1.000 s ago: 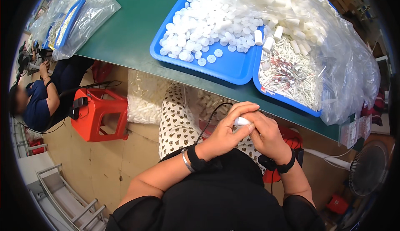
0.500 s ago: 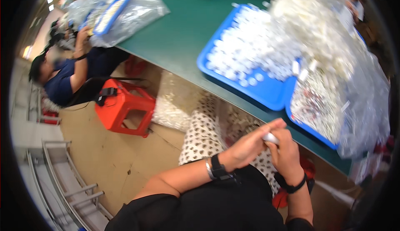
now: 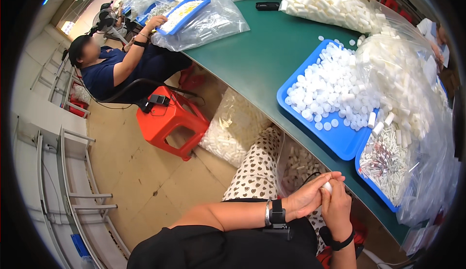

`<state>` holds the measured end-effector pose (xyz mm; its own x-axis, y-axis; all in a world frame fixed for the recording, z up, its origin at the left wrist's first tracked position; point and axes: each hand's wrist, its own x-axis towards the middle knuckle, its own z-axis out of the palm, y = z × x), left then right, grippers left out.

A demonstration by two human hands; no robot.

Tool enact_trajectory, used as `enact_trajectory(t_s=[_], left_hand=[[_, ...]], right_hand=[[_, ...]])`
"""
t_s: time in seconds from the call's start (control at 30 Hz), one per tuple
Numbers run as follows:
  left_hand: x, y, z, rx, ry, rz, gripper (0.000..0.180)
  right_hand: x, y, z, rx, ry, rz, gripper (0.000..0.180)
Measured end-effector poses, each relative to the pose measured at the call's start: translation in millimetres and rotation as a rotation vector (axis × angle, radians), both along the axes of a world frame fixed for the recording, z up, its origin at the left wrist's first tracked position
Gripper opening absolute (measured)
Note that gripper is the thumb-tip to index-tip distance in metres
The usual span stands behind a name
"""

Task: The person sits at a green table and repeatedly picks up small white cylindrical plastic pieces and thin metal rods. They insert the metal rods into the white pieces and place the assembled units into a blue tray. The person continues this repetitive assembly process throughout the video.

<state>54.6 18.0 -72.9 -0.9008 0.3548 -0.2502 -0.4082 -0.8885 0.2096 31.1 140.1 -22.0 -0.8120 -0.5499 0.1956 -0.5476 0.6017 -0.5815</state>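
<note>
On the far left, a grey metal rack (image 3: 73,194) stands by the wall. Next comes a person in dark blue (image 3: 114,67), who sits and has one hand at a small blue tray (image 3: 193,13). A red stool (image 3: 170,118) with a black thing on top is on the floor in front of that person's chair. To its right, a see-through floor bag (image 3: 230,130) full of white bits lies by the spotted trousers (image 3: 253,172) of the one doing the work. The green surface (image 3: 262,43) starts above the bag and runs off to the right.

Down by the near edge of the surface is the left hand (image 3: 307,200), with a silver bangle (image 3: 267,213) and a black band on its wrist. Its fingers (image 3: 335,176) stretch out over a small white piece (image 3: 328,186); I cannot tell if they grip it. The white piece is tucked between the two hands, above the lap, and only part of it shows. The right hand (image 3: 338,210) has its fingers curled around the piece.

Higher up is a blue tray (image 3: 342,145) with lots of round white discs (image 3: 323,92). Just beside it, a second blue tray (image 3: 376,191) is full of thin white sticks (image 3: 391,164), some with red on them. On the right, a big clear bag (image 3: 429,172) is bunched up next to the sticks.
</note>
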Motion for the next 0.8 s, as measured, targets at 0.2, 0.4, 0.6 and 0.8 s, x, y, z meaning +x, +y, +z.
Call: enact_trajectory(t_s=[0.2, 0.4, 0.6, 0.8], left_hand=[[-5.2, -8.5, 1.4, 0.039, -0.002, -0.127, 0.042], [6.5, 6.9, -9.6, 0.21, 0.01, -0.033, 0.036], [8.3, 6.8, -14.3, 0.191, -0.008, 0.083, 0.037], [11.1, -5.3, -4.7, -0.065, 0.011, 0.016, 0.047]], right_hand=[[0.6, 3.5, 14.2, 0.022, 0.055, 0.026, 0.025], [5.3, 1.6, 5.9, 0.098, 0.157, 0.049, 0.018], [14.2, -10.3, -12.4, 0.041, 0.131, -0.005, 0.023], [19.5, -17.3, 0.8, -0.094, 0.084, -0.006, 0.024]])
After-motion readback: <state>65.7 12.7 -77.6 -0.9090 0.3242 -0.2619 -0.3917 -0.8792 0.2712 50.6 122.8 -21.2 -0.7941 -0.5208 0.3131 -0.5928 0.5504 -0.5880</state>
